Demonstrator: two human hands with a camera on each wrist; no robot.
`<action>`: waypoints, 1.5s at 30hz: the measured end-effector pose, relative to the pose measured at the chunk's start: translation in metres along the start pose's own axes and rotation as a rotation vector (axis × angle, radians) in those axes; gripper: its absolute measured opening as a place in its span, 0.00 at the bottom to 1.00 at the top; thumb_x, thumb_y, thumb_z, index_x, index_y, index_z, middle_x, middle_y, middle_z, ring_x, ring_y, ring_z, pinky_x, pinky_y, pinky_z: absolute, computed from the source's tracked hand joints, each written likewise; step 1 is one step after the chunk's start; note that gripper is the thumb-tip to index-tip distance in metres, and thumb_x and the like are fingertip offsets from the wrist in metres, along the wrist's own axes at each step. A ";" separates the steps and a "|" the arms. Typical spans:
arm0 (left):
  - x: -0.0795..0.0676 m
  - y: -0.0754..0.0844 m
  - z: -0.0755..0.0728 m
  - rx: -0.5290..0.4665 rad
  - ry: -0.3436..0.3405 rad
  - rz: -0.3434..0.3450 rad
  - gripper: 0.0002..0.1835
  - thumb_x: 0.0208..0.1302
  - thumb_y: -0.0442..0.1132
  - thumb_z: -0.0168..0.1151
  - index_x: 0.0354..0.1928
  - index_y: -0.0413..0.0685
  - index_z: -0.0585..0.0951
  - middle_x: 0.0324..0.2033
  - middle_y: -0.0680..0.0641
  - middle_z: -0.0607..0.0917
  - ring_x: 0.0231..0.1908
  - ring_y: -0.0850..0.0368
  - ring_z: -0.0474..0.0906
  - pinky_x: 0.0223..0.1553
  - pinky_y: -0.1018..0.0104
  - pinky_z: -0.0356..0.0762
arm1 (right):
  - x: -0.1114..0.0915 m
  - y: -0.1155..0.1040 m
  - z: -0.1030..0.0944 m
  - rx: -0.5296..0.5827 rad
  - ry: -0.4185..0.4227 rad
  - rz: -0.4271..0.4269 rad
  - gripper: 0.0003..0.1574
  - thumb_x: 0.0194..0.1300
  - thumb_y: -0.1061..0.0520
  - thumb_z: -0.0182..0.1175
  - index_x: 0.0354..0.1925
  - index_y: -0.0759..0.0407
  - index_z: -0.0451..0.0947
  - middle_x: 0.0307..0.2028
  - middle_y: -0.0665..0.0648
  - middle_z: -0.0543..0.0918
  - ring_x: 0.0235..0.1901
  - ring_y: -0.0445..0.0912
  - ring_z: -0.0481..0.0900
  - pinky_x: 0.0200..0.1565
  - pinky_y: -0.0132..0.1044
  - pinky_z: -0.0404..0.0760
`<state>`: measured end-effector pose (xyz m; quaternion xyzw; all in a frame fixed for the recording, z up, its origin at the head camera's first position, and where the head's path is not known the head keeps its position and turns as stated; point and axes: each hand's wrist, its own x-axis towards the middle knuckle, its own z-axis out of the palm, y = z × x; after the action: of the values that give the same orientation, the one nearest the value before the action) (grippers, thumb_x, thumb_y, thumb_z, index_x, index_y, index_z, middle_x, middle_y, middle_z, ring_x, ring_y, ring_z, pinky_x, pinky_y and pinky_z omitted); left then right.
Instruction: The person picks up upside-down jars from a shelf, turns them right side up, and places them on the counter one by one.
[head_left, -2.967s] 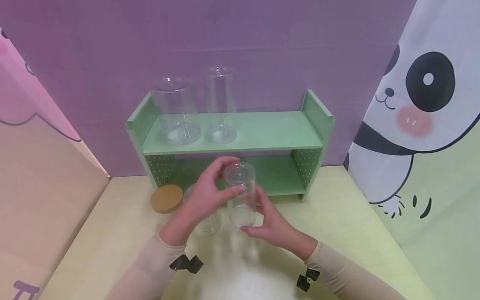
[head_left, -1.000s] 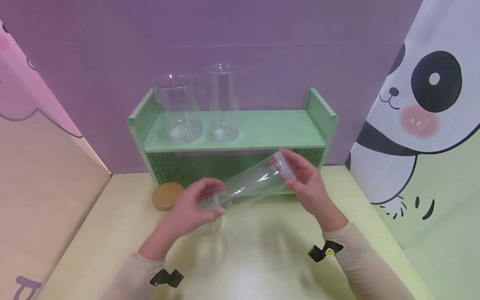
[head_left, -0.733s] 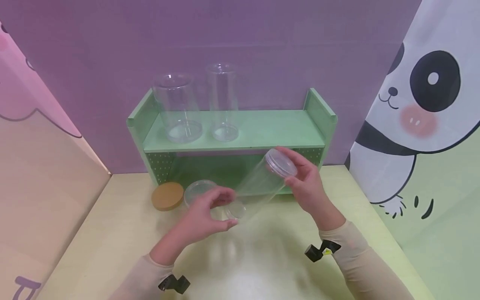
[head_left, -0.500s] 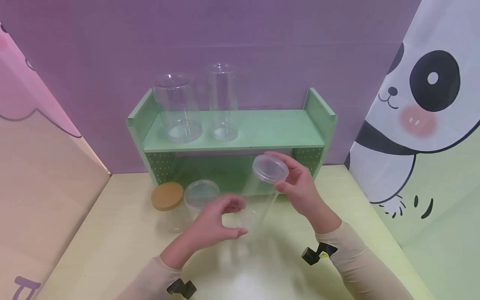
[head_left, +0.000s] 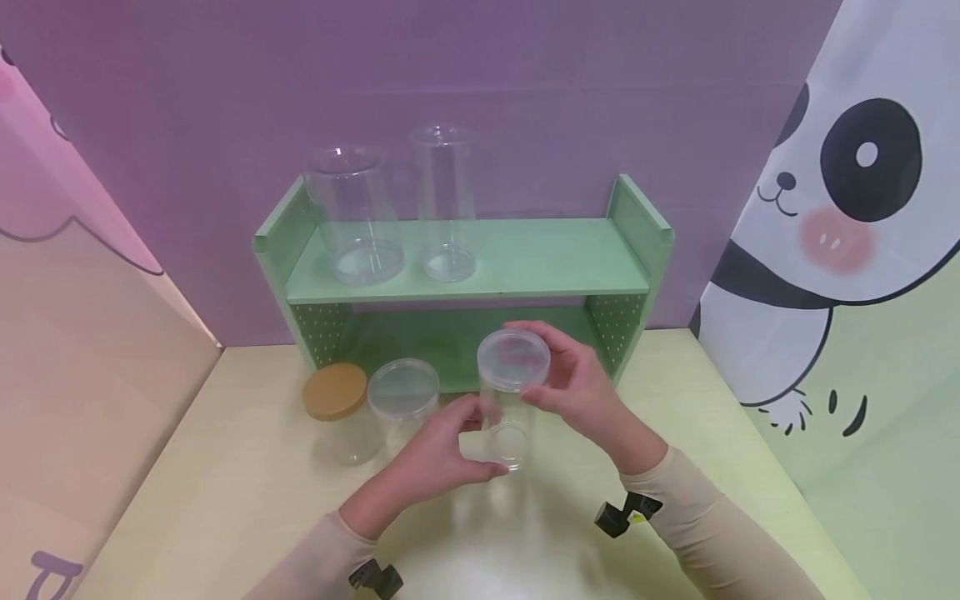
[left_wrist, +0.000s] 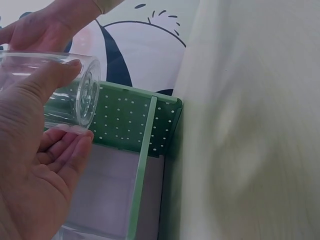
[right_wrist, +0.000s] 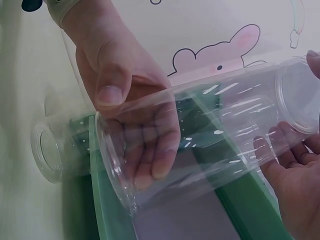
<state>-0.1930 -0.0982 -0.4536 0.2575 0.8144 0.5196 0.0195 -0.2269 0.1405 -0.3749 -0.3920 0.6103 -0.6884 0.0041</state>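
Note:
A clear cylindrical jar [head_left: 507, 421] with a translucent lid [head_left: 513, 360] stands nearly upright between my hands, in front of the green shelf. Round its lower end, the thumb and fingers of my left hand [head_left: 444, 454] grip the clear wall. My right hand [head_left: 579, 390] holds the top by the lid, thumb in front and fingers behind. The left wrist view has the jar's ringed base [left_wrist: 88, 95] between left thumb and fingertips. In the right wrist view the clear wall [right_wrist: 240, 117] spans between both hands.
A green two-tier shelf [head_left: 555, 258] bears a wide clear jar [head_left: 352, 217] and a narrower one [head_left: 445, 196] on its upper board. On the table [head_left: 247, 475], left of my hands, stand a cork-coloured-lidded jar [head_left: 335, 392] and a clear-lidded jar [head_left: 403, 390].
The jar has swung from a slant, lid end at upper right, to nearly upright with its lid on top. My right hand came left and down; the left hand moved right with the base.

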 end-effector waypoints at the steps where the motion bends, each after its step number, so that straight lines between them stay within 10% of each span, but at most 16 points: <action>1: 0.000 0.000 -0.001 0.003 -0.001 -0.004 0.31 0.55 0.39 0.88 0.59 0.52 0.80 0.54 0.56 0.85 0.61 0.52 0.84 0.70 0.50 0.82 | 0.000 0.001 0.000 -0.004 -0.003 -0.001 0.50 0.65 0.48 0.83 0.74 0.68 0.73 0.63 0.51 0.86 0.57 0.49 0.86 0.57 0.40 0.89; 17: -0.008 0.012 -0.019 0.064 -0.027 -0.072 0.40 0.64 0.42 0.84 0.75 0.48 0.75 0.66 0.48 0.82 0.68 0.44 0.81 0.73 0.46 0.79 | 0.000 0.009 -0.005 -0.059 0.020 -0.011 0.46 0.64 0.65 0.79 0.74 0.75 0.70 0.64 0.51 0.85 0.58 0.49 0.85 0.62 0.39 0.86; 21: -0.010 0.028 -0.051 0.072 0.152 0.044 0.30 0.69 0.36 0.79 0.70 0.41 0.79 0.61 0.43 0.85 0.62 0.43 0.84 0.68 0.48 0.84 | 0.000 0.011 -0.007 -0.060 0.033 -0.002 0.45 0.63 0.70 0.77 0.73 0.76 0.70 0.63 0.52 0.85 0.58 0.50 0.85 0.62 0.39 0.86; 28: -0.018 0.042 -0.129 0.073 0.750 0.142 0.12 0.72 0.27 0.72 0.54 0.34 0.85 0.48 0.45 0.88 0.48 0.59 0.86 0.53 0.72 0.85 | -0.001 0.013 -0.009 -0.080 0.050 0.021 0.45 0.62 0.71 0.76 0.73 0.75 0.71 0.63 0.52 0.84 0.58 0.50 0.85 0.62 0.38 0.86; 33: -0.016 0.032 -0.167 0.183 1.056 0.214 0.09 0.68 0.26 0.72 0.47 0.28 0.86 0.41 0.47 0.87 0.44 0.65 0.83 0.49 0.75 0.82 | -0.002 0.015 -0.009 -0.080 0.044 0.026 0.44 0.63 0.70 0.76 0.73 0.75 0.71 0.63 0.52 0.84 0.57 0.51 0.85 0.62 0.39 0.85; 39: -0.003 0.012 -0.191 0.255 1.201 0.180 0.14 0.65 0.28 0.75 0.48 0.25 0.83 0.41 0.61 0.80 0.44 0.68 0.78 0.51 0.73 0.79 | -0.004 0.016 -0.008 -0.068 0.046 0.036 0.44 0.61 0.77 0.71 0.73 0.76 0.70 0.63 0.52 0.84 0.58 0.50 0.85 0.62 0.37 0.85; 45: 0.006 0.000 -0.202 0.117 1.133 0.034 0.20 0.70 0.34 0.75 0.62 0.41 0.87 0.47 0.57 0.87 0.47 0.64 0.85 0.51 0.74 0.85 | -0.004 0.018 -0.009 -0.070 0.048 0.049 0.44 0.63 0.72 0.74 0.74 0.74 0.71 0.63 0.54 0.84 0.58 0.50 0.84 0.62 0.37 0.84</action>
<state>-0.2592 -0.2646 -0.3595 -0.0478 0.7209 0.5309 -0.4429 -0.2378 0.1449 -0.3918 -0.3602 0.6433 -0.6756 -0.0075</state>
